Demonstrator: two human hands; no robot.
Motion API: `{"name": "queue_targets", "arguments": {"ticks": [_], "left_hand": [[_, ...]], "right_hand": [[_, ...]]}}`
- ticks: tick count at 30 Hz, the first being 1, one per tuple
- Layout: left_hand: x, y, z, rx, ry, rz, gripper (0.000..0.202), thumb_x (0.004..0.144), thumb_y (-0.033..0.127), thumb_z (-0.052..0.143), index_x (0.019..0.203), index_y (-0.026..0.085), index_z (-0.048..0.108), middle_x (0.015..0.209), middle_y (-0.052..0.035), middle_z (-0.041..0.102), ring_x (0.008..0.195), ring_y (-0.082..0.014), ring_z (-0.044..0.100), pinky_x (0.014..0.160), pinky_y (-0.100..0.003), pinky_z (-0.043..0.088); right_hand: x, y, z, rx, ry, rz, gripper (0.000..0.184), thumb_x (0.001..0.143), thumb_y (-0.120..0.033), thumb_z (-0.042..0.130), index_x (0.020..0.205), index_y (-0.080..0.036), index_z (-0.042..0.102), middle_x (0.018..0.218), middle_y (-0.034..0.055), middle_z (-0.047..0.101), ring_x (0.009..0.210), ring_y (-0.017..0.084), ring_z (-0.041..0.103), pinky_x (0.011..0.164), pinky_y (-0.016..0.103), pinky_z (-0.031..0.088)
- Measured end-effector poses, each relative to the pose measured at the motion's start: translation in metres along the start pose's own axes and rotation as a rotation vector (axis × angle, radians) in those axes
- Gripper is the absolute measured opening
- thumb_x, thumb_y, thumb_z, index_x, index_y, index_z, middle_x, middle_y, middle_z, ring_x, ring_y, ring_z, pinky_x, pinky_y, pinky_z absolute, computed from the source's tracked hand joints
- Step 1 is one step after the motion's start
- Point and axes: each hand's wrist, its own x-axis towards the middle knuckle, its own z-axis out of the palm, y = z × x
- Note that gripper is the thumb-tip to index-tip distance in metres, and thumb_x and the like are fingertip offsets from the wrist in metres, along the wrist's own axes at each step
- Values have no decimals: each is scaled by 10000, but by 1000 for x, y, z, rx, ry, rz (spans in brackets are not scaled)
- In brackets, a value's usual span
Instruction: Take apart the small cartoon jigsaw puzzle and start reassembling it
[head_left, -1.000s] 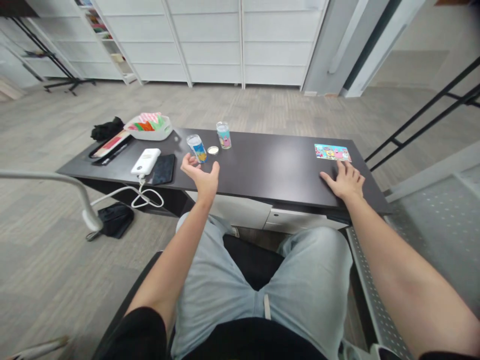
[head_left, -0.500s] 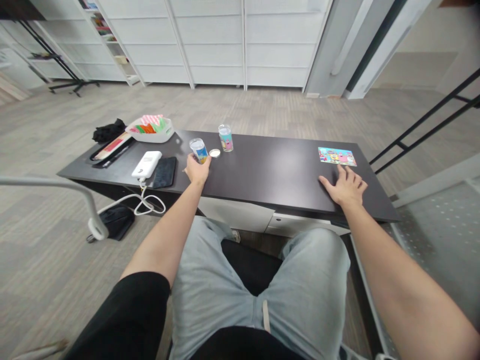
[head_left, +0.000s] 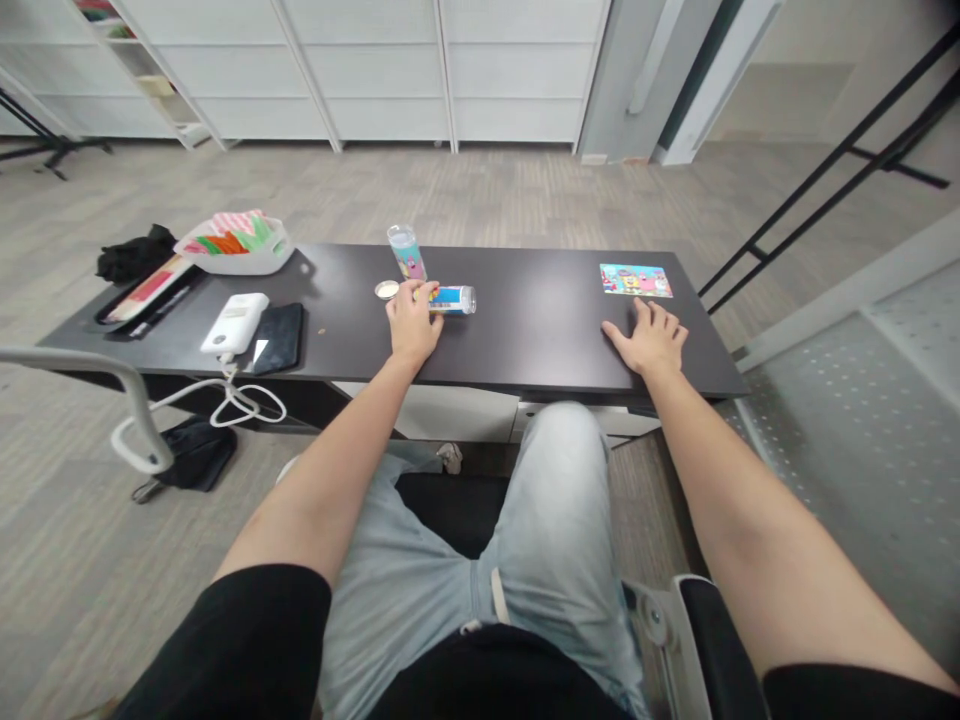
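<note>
My left hand point(head_left: 415, 322) is closed around one end of a clear jar with a blue printed label point(head_left: 451, 299). The jar is tipped onto its side, its clear end pointing right. Just behind it a second clear jar with a picture label point(head_left: 407, 253) stands on the table. A round, pale lid point(head_left: 387, 290) lies left of my left hand. Fingers spread, my right hand point(head_left: 651, 337) rests on the dark table, holding nothing. Its fingertips are close to the lower edge of a colourful cartoon picture card point(head_left: 636, 280).
On the table's left are a white basket point(head_left: 238, 262) of coloured packets, a black cloth item point(head_left: 135, 257), a long tray point(head_left: 146, 293), a white power bank point(head_left: 235, 323) with a cable, and a dark phone-like slab point(head_left: 279, 338). White cabinets point(head_left: 375, 70) stand behind.
My left hand has turned the jar from upright to lying on its side, pointing right. My right hand stays by the card. The whole view has shifted.
</note>
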Motion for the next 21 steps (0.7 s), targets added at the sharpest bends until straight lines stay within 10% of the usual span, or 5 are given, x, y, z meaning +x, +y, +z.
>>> {"name": "queue_targets", "arguments": {"ticks": [21], "left_hand": [[18,11,11,66,-101,155,735,1100,154,493,1807,254,664,1985,-175,570,1933,-337,376,1616,-612,249]], "right_hand": [[3,1,-1,-18,-4,-22,1196,1047,-907,467,1989,-170,487,2062,309,484,1807,664,418,1509,827,300]]}}
